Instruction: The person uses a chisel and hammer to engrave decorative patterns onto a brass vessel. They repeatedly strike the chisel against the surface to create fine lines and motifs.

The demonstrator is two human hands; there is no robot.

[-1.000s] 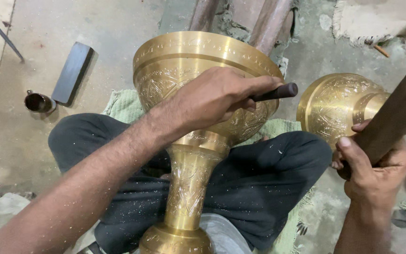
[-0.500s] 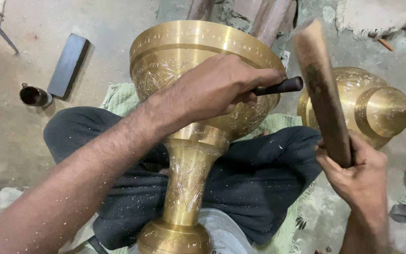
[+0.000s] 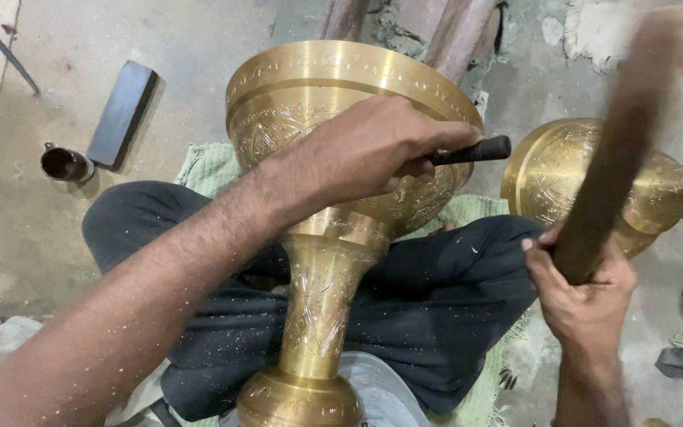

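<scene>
While the right hand (image 3: 586,296) grips the long brown wooden stick (image 3: 618,150), now blurred and tilted further right than before, the left hand (image 3: 373,150) stays closed on the dark metal chisel (image 3: 472,150) against the engraved brass goblet-shaped vessel (image 3: 318,237) in the lap.

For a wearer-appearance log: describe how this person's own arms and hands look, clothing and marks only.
Both forearms are bare: no sleeves, gloves, watch or rings show. The left arm has dark hair along the forearm and is dusted with fine pale specks. The left hand is bare too. The right hand and wrist show short nails and no covering. Above the forearms, both arms lie outside the frame.
</scene>
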